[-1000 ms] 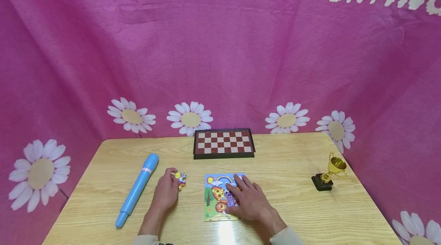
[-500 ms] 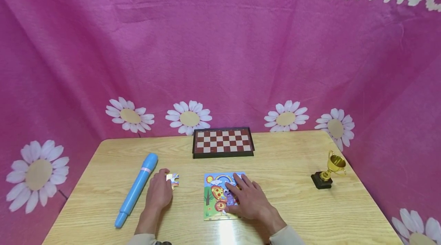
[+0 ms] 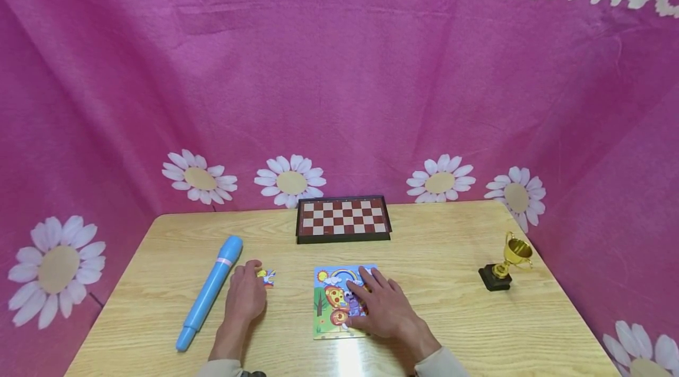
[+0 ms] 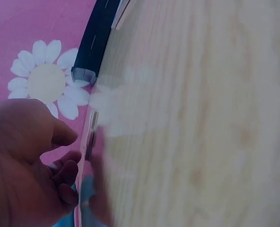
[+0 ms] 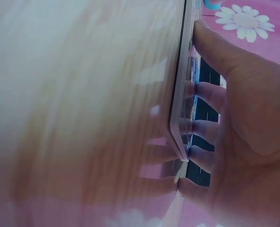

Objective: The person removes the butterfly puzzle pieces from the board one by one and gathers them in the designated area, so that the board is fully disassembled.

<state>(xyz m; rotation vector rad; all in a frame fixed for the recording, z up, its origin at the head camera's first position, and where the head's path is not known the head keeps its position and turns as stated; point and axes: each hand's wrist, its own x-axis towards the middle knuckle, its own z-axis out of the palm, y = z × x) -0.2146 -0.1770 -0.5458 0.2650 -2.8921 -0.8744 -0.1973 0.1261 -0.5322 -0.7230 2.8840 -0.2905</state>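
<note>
A puzzle piece (image 3: 267,278) with a sun and rainbow print lies on the wooden table, beside the fingertips of my left hand (image 3: 246,294). The left wrist view shows that piece (image 4: 92,135) edge-on, past the thumb. There the left hand (image 4: 26,161) has loosely bent fingers, a gap between thumb and index, and nothing in its grasp. My right hand (image 3: 384,309) rests with spread fingers on the right part of a square picture puzzle (image 3: 329,300), hiding some of its picture. In the right wrist view, the right hand's fingertips (image 5: 199,125) touch the puzzle's top.
A long blue tube-like object (image 3: 209,294) lies left of the left hand. Behind the puzzle, a chessboard (image 3: 343,218) sits at the table's (image 3: 435,247) far edge. A gold trophy cup (image 3: 517,253) on a black base stands at the right. Pink cloth hangs around the table.
My left hand has moved left with the puzzle piece and let go of it; the piece now lies flat. The right hand stays on the puzzle. The head view has shifted slightly.
</note>
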